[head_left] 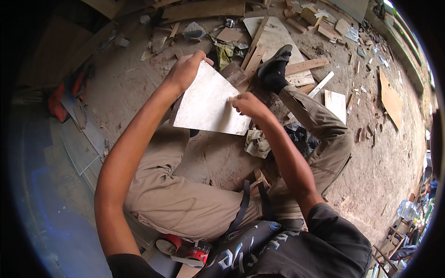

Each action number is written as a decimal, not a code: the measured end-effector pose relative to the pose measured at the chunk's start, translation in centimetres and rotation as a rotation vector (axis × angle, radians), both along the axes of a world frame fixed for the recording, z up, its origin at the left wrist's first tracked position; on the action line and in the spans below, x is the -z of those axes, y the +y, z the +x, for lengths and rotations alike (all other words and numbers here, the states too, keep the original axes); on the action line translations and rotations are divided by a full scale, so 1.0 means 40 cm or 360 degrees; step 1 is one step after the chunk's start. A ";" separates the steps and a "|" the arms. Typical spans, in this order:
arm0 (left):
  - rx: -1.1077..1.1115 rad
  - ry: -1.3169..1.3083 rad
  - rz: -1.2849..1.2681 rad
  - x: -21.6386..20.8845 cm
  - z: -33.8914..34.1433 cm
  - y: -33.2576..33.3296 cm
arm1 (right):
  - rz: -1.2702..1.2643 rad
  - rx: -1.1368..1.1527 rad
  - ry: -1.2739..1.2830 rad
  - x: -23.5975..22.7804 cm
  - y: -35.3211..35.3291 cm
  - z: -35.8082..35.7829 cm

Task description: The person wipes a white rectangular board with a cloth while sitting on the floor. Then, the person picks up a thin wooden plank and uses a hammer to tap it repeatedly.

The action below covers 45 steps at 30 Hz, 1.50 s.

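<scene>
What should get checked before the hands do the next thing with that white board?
1. Left hand grips the white board at its top corner: ok.
2. Right hand is on the board's right edge: ok.
3. Whether the right hand holds a tool: cannot tell.
4. Board is off the ground, above the knees: ok.
5. Ground around the black shoe free of wood scraps: not ok.
6. Crumpled rag lies under the board's lower corner, apart from it: ok.
</scene>
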<state>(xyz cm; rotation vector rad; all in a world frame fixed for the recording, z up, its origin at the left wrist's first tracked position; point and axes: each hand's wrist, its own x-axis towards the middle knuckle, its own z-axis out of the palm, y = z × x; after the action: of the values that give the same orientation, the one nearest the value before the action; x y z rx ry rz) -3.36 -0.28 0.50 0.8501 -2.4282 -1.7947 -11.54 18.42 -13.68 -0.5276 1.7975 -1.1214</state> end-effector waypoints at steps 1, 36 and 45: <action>0.0005 0.0031 -0.0031 0.004 0.002 -0.003 | -0.0175 0.0045 -0.0337 -0.035 -0.003 -0.022; -0.0067 -0.0074 0.0145 0.006 0.039 -0.048 | 0.0089 0.0895 0.0379 0.525 0.089 0.142; -0.0040 -0.0118 0.0259 0.024 0.042 -0.085 | -0.0021 0.0766 -0.0798 0.549 0.116 0.030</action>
<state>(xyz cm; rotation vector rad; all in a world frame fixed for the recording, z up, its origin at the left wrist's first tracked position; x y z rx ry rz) -1.69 -3.69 -0.45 0.9711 -2.3265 -2.0093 -10.33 23.05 -35.64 0.1927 1.4995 -1.4358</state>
